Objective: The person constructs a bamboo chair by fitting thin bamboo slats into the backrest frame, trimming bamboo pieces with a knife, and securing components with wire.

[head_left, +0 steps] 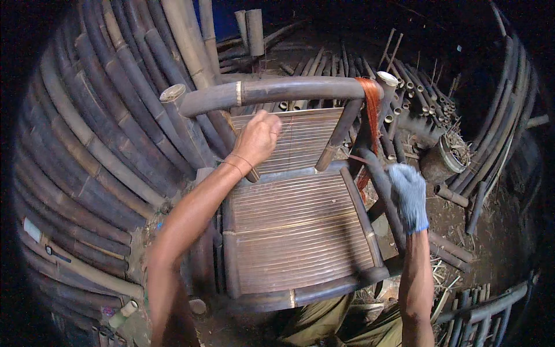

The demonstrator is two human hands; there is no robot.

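A bamboo chair [291, 298] stands before me, its slatted seat [300, 231] facing up and its slatted backrest [303, 139] beyond. My bare left hand [258, 137] is closed in front of the backrest's left side; whatever it may hold is hidden. On the right, beside the chair's arm, my right hand [408, 194] in a grey knitted glove is closed. A thin reddish strand [356, 158] runs from the right backrest post toward it, apparently gripped there. A bundle of orange-red strands [372, 110] hangs over the right end of the top rail [306, 88].
Long dark bamboo poles [87, 133] line the left side. Cut bamboo pieces [416, 92] are stacked at the back right, near a bucket [451, 155] filled with scraps. More poles [509, 115] lean at the far right. A small bamboo frame [488, 309] stands at the lower right.
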